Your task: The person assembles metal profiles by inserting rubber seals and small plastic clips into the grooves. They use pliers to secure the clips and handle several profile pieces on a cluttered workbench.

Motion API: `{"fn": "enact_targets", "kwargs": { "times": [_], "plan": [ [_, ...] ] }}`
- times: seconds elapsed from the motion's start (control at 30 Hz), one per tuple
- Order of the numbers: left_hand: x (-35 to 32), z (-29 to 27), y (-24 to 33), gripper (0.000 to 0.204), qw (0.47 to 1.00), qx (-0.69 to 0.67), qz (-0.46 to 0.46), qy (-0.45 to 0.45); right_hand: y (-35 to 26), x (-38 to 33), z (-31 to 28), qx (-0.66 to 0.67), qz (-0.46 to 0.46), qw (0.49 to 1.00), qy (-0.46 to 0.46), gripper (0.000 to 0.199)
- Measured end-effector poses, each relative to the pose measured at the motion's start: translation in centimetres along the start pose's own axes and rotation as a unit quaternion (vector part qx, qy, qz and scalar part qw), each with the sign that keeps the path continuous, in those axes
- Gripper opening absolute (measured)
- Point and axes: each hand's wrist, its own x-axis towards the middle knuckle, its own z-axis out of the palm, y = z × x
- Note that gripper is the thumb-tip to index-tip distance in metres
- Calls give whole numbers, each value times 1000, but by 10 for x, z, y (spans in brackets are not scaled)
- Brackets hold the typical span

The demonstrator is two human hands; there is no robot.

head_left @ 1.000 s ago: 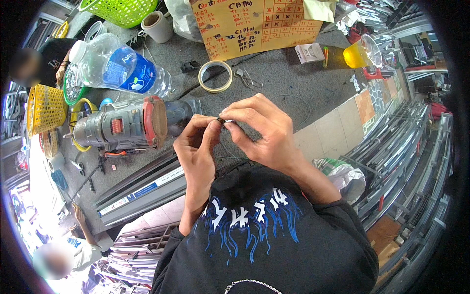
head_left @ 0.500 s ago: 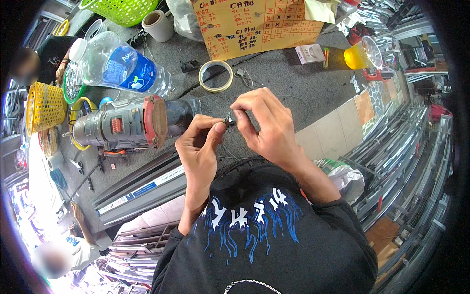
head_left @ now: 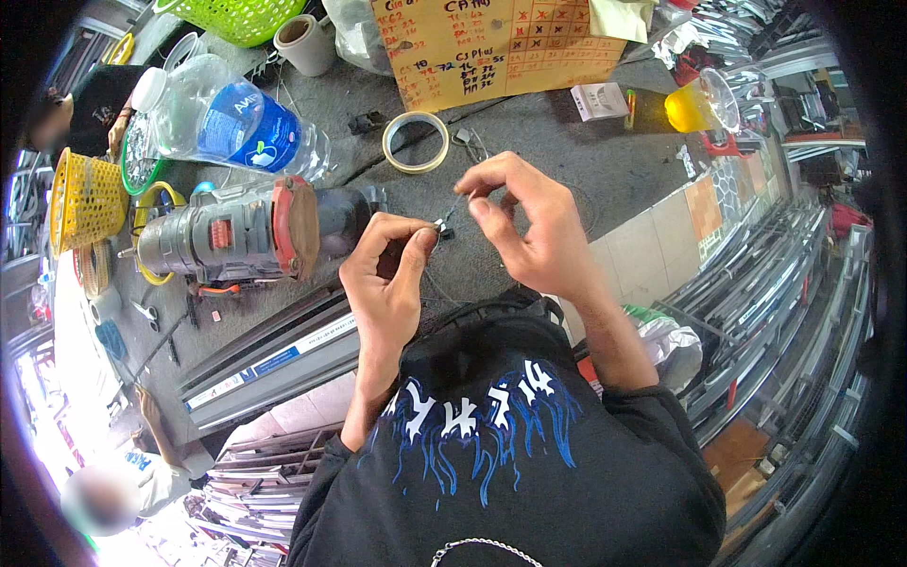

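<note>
Head cam, ctr: our L hand [head_left: 385,265] pinches small part [head_left: 445,230], R hand [head_left: 531,219] grip unclear; tugging wire [head_left: 452,210] may drop it.

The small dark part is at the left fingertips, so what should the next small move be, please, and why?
Perhaps ease the right hand in toward the small dark part: the left hand pinches it between thumb and forefinger, while the right hand stands apart from it. Whether that hand holds anything fine is hard to tell.
</note>
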Motion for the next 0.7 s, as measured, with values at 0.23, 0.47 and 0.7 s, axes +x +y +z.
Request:
{"fn": "enact_targets", "kwargs": {
  "times": [0.23, 0.47, 0.7],
  "plan": [
    [-1, -3, -1, 5, 999, 0, -34, -27, 0, 8, 0, -21, -67, 993, -90, 20],
    [6, -7, -2, 6, 997, 63, -16, -46, 7, 11, -9, -24, -25, 989, -141, 16],
    [5, -11, -8, 8, 999, 22, -42, -21, 21, 10, -8, 54, 28, 986, -154, 26]
  ]
}}
